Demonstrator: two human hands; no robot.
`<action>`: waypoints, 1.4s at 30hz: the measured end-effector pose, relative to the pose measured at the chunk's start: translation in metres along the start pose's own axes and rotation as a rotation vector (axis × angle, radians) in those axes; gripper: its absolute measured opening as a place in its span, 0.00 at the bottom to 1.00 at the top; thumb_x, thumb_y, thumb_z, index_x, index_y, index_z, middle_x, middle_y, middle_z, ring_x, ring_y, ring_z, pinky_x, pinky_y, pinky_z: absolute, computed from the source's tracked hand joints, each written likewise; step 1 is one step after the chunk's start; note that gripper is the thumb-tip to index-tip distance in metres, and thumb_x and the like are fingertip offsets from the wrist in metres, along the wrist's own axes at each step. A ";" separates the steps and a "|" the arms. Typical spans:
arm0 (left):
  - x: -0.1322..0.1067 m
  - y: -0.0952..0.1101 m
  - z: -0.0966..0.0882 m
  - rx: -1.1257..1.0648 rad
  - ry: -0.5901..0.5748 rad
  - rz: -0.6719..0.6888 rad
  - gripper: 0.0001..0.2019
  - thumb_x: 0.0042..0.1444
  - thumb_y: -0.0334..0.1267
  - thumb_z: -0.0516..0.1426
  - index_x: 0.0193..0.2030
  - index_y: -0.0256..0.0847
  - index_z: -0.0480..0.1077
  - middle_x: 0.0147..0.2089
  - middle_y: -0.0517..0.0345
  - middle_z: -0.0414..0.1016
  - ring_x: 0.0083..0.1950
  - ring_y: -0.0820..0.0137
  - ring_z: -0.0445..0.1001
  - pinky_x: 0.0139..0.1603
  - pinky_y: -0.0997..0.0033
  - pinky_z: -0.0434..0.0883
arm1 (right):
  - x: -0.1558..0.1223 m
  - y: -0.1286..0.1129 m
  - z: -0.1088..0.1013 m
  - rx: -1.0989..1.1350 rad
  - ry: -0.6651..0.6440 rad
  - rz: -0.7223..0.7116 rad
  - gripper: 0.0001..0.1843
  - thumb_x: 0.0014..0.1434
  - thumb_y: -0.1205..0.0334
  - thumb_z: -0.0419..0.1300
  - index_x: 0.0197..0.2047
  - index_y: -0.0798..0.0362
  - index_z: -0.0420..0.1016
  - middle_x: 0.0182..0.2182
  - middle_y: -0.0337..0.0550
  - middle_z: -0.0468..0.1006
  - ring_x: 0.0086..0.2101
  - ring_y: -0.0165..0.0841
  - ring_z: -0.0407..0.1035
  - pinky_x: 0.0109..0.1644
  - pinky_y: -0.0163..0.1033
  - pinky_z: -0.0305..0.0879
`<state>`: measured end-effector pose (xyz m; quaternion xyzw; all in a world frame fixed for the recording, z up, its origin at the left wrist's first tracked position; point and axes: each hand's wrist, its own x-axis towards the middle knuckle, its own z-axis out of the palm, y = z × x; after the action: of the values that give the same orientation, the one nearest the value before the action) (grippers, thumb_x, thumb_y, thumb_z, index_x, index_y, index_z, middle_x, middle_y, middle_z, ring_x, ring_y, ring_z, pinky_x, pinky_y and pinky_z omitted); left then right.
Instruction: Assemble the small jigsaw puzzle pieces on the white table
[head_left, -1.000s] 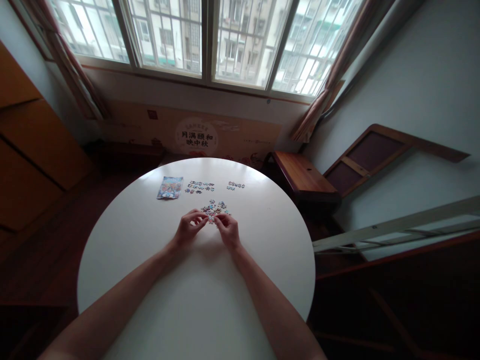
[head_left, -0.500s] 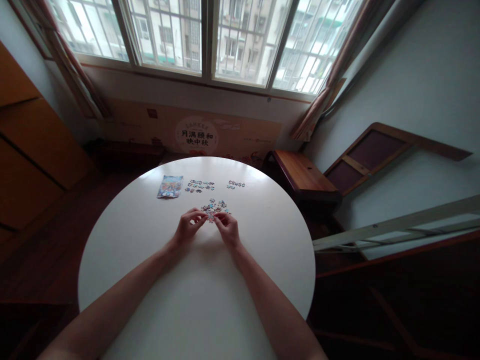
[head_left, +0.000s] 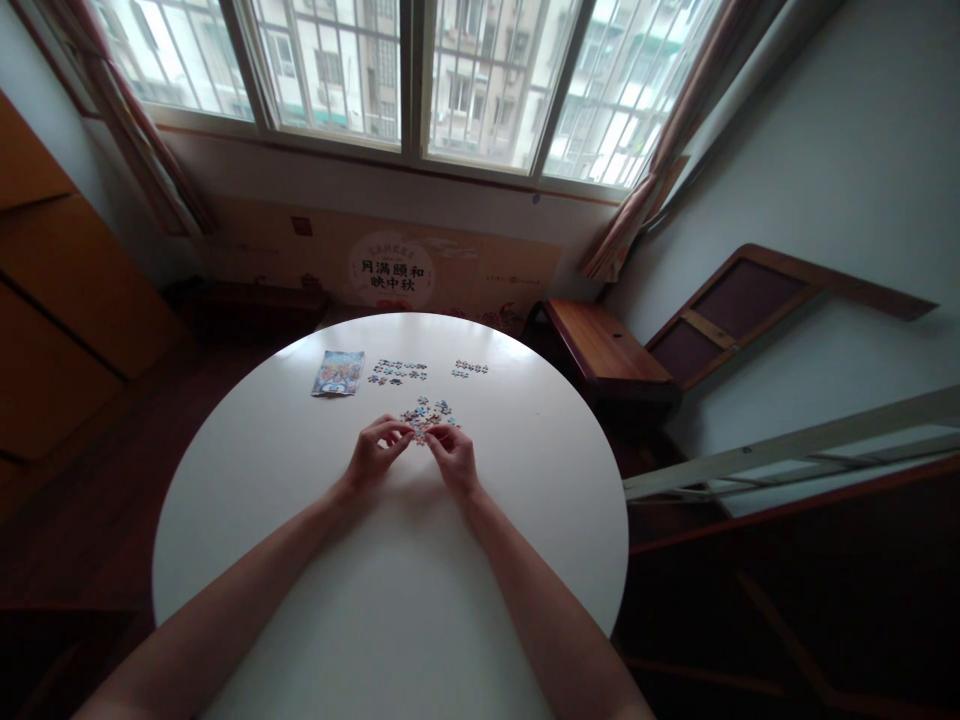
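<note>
A loose pile of small jigsaw pieces [head_left: 433, 413] lies on the white round table [head_left: 300, 590], just past my fingertips. My left hand [head_left: 376, 447] comes in from the left, thumb and forefinger pinched on a jigsaw piece at the near edge of the pile. Opposite it, my right hand [head_left: 454, 458] pinches at the same spot, its fingertips almost meeting the left ones. The piece between them is tiny and mostly covered by fingers. Behind the pile, sorted pieces [head_left: 399, 372] lie in rows, and a smaller group [head_left: 471, 368] sits further right.
A printed picture sheet [head_left: 338, 373] lies flat at the table's back left. Beyond the table's right edge stands a wooden bench [head_left: 611, 340]. Barred windows [head_left: 480, 90] and a poster [head_left: 465, 260] fill the far wall.
Both hands stay pinched at the near edge of the pile, with hardly any movement. The whole view has shifted very slightly.
</note>
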<state>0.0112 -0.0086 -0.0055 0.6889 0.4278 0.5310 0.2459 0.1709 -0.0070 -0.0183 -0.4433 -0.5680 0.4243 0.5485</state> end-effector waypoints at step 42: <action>0.000 0.003 0.000 -0.045 -0.028 -0.004 0.09 0.54 0.39 0.59 0.40 0.39 0.75 0.35 0.56 0.70 0.27 0.78 0.69 0.25 0.78 0.69 | -0.001 -0.001 0.000 -0.049 -0.024 -0.022 0.09 0.53 0.56 0.60 0.32 0.54 0.74 0.26 0.41 0.75 0.24 0.29 0.66 0.29 0.34 0.63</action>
<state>0.0125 -0.0102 -0.0034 0.6897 0.4138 0.5301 0.2683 0.1709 -0.0084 -0.0177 -0.4453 -0.5897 0.4093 0.5352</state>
